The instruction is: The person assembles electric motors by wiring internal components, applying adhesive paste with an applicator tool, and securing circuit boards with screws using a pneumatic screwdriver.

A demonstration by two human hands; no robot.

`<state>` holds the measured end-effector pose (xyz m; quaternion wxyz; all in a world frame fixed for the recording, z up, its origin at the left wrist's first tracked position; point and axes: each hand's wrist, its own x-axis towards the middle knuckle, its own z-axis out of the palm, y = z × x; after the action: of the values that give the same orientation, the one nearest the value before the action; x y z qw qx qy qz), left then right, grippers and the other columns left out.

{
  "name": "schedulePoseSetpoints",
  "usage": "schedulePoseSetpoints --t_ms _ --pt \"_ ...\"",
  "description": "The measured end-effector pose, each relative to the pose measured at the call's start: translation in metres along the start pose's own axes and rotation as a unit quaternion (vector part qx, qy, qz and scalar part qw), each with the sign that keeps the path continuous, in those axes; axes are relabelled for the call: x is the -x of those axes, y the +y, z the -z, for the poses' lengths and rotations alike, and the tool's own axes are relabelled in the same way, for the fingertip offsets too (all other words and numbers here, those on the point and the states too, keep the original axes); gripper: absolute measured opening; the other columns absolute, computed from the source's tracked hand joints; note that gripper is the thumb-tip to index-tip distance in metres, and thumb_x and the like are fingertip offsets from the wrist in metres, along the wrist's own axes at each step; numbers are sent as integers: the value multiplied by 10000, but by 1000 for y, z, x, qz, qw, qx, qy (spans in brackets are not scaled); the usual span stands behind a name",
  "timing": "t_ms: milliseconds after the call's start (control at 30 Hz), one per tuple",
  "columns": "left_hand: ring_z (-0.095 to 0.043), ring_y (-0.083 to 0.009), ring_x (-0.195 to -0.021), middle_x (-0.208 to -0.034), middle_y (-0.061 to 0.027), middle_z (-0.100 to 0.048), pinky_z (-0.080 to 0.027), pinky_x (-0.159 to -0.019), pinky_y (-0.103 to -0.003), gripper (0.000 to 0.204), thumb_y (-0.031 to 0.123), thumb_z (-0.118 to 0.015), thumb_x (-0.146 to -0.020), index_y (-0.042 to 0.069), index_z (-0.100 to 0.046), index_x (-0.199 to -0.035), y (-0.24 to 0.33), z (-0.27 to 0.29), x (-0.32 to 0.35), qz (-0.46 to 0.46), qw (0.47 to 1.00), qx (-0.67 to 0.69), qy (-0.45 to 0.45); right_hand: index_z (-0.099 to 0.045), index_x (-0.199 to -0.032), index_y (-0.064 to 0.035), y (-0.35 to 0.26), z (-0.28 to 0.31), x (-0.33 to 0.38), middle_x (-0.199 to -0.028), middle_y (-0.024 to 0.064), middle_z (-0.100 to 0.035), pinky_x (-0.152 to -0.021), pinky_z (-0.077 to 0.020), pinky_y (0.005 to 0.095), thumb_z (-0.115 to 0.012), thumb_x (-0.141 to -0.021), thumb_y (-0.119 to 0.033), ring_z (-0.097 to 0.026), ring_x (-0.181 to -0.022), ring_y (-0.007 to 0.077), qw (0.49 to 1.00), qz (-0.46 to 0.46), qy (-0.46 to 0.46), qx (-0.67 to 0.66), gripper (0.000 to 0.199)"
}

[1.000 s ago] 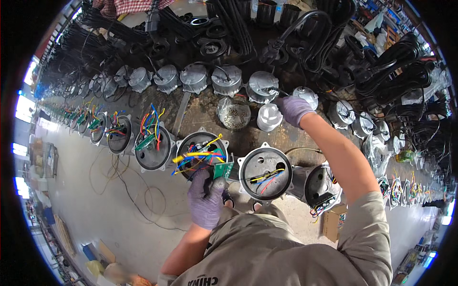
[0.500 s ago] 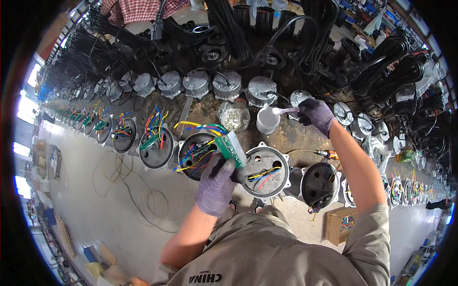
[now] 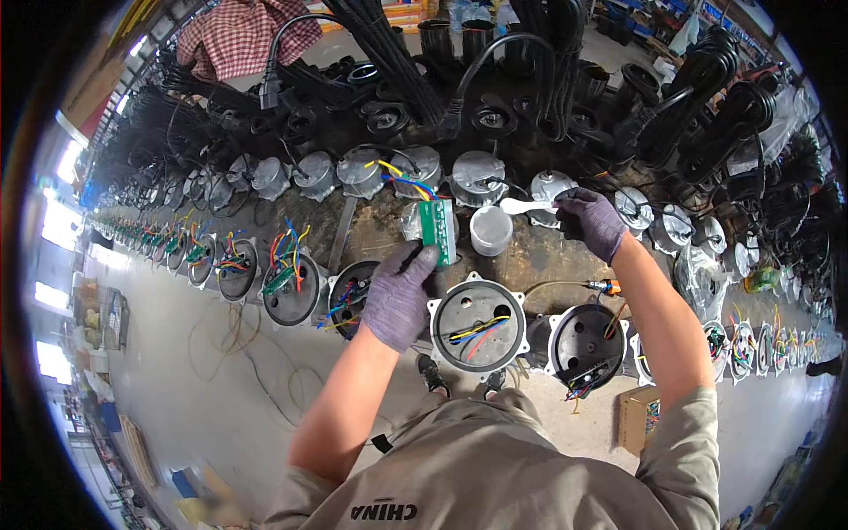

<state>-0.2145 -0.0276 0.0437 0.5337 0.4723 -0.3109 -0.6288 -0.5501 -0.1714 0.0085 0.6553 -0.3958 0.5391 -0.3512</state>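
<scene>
My left hand (image 3: 397,296), in a purple-grey glove with dark fingertips, grips a green circuit board (image 3: 434,231) by its lower end. The board has a pale metal plate along its right side, and yellow, blue and red wires rise from its top. Gloved the same way, my right hand (image 3: 590,223) pinches the handle of a white plastic spoon (image 3: 525,207). The spoon's bowl is just above the rim of a white cup (image 3: 491,235), whose contents look pale. Nearest below my left hand is an open round metal housing (image 3: 480,327) with yellow, blue and red wires inside.
More wired housings (image 3: 293,290) line the table's near edge on both sides. Behind them runs a row of silver motor covers (image 3: 478,173), then bundled black cables (image 3: 389,62). A clear plastic bag (image 3: 411,221) lies partly behind the board. An orange-handled tool (image 3: 606,287) rests beyond the right housing.
My left hand has raised the circuit board away from the housing toward the cup, turning it more upright. The spoon stays in my right hand near the cup's rim.
</scene>
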Motion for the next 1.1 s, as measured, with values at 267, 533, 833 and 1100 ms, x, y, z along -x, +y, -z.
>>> schedulePoseSetpoints --t_ms 267,533,833,1100 --pt "-611 -148 -811 -924 -53 -685 -512 -719 -295 361 344 -709 -989 10 -688 -1125 1 -33 0 9 987 -161 11 -678 -954 -95 5 6 -10 -749 6 -588 -561 -441 298 -663 -963 -130 -543 -618 135 1000 -3 17 -16 40" --pt "-606 -97 -692 -836 -36 -659 -510 -636 -273 265 251 -703 -1014 5 -660 -1102 -16 -66 36 38 999 -8 -19 -681 -989 -117 5 7 -14 -798 -12 -615 -579 -455 285 -653 -969 -173 -571 -672 113 1000 18 -5 -8 65" --pt "-569 -126 -696 -819 -11 -628 -502 -659 -295 218 247 -730 -986 47 -690 -1065 -17 -36 0 61 998 30 9 -691 -1068 -97 -2 8 4 -843 -15 -635 -613 -466 276 -630 -993 -163 -580 -705 108 996 77 -21 -38 117" --pt "-610 -218 -768 -876 -73 -649 -513 -673 -358 218 248 -745 -966 70 -665 -1064 -26 -14 -41 226 947 226 -44 -655 -1068 -64 -33 -12 32 -845 12 -607 -621 -469 274 -577 -1027 -116 -569 -709 126 987 81 -52 -129 102"
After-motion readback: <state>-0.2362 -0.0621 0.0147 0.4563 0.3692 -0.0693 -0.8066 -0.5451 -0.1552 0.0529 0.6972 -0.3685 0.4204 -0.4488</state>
